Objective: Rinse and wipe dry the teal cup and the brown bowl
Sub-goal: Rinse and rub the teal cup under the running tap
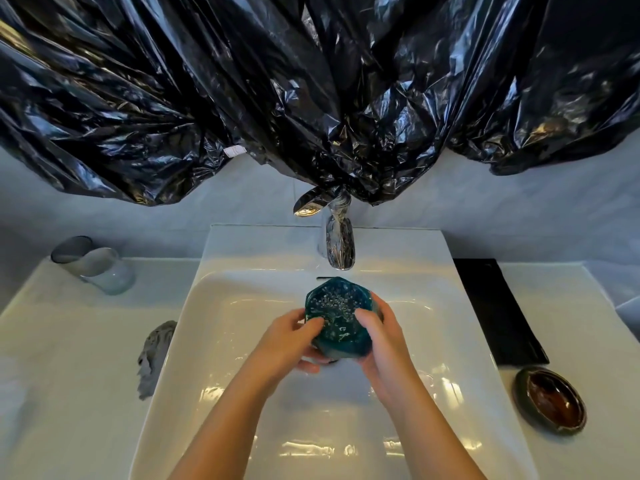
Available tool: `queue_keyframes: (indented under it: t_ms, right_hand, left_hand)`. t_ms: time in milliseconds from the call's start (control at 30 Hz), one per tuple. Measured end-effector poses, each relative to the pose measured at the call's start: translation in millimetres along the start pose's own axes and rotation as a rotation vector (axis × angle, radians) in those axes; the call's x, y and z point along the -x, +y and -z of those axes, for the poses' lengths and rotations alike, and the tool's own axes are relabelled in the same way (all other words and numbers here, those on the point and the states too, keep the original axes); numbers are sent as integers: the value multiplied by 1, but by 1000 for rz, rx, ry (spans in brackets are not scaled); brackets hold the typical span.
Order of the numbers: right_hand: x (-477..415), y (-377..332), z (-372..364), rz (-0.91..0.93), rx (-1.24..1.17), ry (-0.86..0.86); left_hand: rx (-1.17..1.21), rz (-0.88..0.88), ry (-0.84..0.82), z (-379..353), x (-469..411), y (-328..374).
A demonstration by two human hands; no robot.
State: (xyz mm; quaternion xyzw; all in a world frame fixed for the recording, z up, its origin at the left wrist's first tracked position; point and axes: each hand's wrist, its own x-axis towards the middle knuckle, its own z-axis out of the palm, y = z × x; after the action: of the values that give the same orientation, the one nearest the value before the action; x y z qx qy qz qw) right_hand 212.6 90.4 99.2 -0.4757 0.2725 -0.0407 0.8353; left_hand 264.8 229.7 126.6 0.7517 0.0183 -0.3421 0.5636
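The teal cup (pixel 337 318) is held upright over the white sink (pixel 214 282), a little above the middle of the basin and just below the spout of the chrome faucet (pixel 337 247), which stands at 12 o'clock. The cup is full of water whose surface is broken up with bubbles; no stream from the spout can be made out.

Both hands are on the cup. The left hand (pixel 294 337) wraps its grip round the cup's 8 o'clock side, thumb lying over the rim and fingers curled underneath. The right hand (pixel 381 336) closes its grip on the 4 o'clock side, thumb on the rim too.

The brown bowl (pixel 550 400) sits on the white table (pixel 52 375) at 4 o'clock from the sink, well apart from the hands. A flat black slab (pixel 498 313) lies at 2 o'clock, just beyond the bowl. At 9 o'clock a crumpled grey cloth (pixel 156 355) lies at the sink's edge. At 10 o'clock two glass tumblers (pixel 93 265) stand touching.

Crinkled black plastic sheeting (pixel 311 81) hangs across the wall above and drapes over the top of the faucet, near its lever.
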Motion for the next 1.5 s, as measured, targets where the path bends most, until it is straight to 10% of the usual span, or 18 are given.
queue_keyframes:
  t_ms: [400, 733, 1067, 1267, 1500]
  right_hand:
    - [13, 3, 18, 265, 723, -144]
    - [21, 23, 24, 796, 904, -35]
    - [24, 30, 18, 903, 913, -15]
    - [31, 34, 14, 865, 869, -19]
    - [37, 35, -9, 232, 587, 14]
  left_hand:
    - [-37, -365, 296, -16, 4, -32]
    - [-316, -636, 331, -8, 11, -51]
    - [-441, -795, 347, 7, 17, -51]
    - [-403, -826, 334, 9, 18, -56]
    - [-71, -409, 201, 21, 17, -59]
